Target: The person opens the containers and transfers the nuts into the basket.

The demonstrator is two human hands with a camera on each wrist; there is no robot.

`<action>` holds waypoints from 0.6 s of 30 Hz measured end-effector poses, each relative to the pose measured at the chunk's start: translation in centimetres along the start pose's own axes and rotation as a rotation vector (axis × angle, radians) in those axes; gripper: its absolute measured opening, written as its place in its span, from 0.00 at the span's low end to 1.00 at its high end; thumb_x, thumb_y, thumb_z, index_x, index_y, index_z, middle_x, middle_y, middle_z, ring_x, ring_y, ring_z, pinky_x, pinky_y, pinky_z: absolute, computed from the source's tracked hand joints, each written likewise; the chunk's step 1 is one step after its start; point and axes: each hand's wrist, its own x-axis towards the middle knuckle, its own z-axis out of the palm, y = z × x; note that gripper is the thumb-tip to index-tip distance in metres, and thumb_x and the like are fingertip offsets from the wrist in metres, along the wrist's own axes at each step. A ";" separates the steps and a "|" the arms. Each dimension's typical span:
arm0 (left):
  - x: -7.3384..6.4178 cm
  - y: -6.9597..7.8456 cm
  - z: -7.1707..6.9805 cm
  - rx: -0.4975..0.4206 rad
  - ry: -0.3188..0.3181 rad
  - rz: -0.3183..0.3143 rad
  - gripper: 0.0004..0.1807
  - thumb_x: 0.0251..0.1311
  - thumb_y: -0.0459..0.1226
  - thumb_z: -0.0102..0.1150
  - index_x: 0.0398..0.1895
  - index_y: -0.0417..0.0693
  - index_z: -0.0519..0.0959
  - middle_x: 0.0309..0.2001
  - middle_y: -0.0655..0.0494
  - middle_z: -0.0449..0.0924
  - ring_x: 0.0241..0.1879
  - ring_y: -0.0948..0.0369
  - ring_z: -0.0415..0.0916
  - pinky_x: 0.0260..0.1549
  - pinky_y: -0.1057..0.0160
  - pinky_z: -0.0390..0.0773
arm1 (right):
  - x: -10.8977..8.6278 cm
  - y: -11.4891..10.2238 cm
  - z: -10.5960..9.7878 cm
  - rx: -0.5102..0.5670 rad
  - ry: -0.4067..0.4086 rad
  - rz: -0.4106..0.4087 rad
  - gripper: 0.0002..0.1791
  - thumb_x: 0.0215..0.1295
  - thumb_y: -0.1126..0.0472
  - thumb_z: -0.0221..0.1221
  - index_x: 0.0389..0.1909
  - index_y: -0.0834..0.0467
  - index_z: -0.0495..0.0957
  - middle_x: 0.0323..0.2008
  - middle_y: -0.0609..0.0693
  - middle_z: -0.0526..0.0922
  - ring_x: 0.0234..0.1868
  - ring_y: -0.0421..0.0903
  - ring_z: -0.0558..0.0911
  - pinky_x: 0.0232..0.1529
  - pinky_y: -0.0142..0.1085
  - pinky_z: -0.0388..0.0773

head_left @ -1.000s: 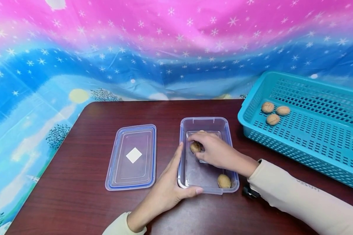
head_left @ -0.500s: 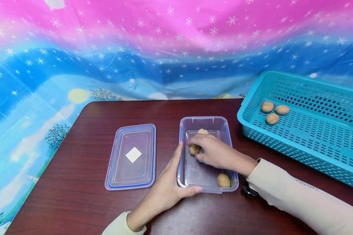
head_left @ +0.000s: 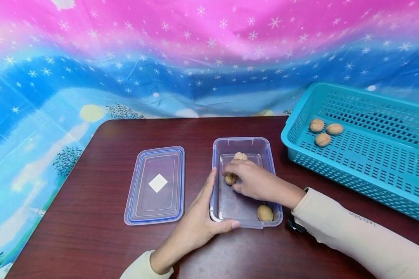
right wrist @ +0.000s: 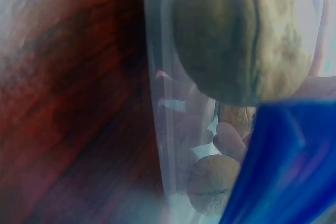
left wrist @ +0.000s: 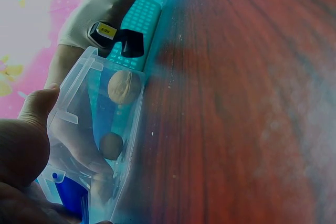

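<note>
A clear plastic food container (head_left: 242, 224) stands on the table in front of me. My left hand (head_left: 199, 221) steadies its near left corner, fingers straight along the side wall and thumb (left wrist: 39, 103) along the near end. Inside the container, my right hand (head_left: 251, 180) pinches a walnut (head_left: 231, 179) between thumb and bent fingers, low near the left wall; the hand covers part of it. Behind that hand a paler walnut (head_left: 240, 156) is partly visible. Another walnut (head_left: 265, 213) sits in the near right corner and looms large in the right wrist view.
The container's lid (head_left: 155, 207), blue-edged with a white square label (head_left: 158, 183), lies flat to the left. At the right a turquoise perforated basket (head_left: 370, 190) holds three walnuts (head_left: 322, 139). A patterned cloth (head_left: 195, 58) hangs behind the dark wooden table (head_left: 90, 201).
My right hand has lowered the walnut slightly toward the container's floor, and the paler walnut behind it shows more. My left hand keeps its place on the corner.
</note>
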 end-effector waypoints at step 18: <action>0.0 0.0 0.0 -0.008 0.001 0.003 0.71 0.50 0.52 0.82 0.86 0.72 0.35 0.85 0.68 0.38 0.83 0.63 0.46 0.80 0.46 0.54 | -0.1 -0.1 0.1 -0.059 -0.016 -0.037 0.13 0.56 0.73 0.71 0.38 0.56 0.83 0.33 0.45 0.77 0.37 0.42 0.74 0.42 0.36 0.76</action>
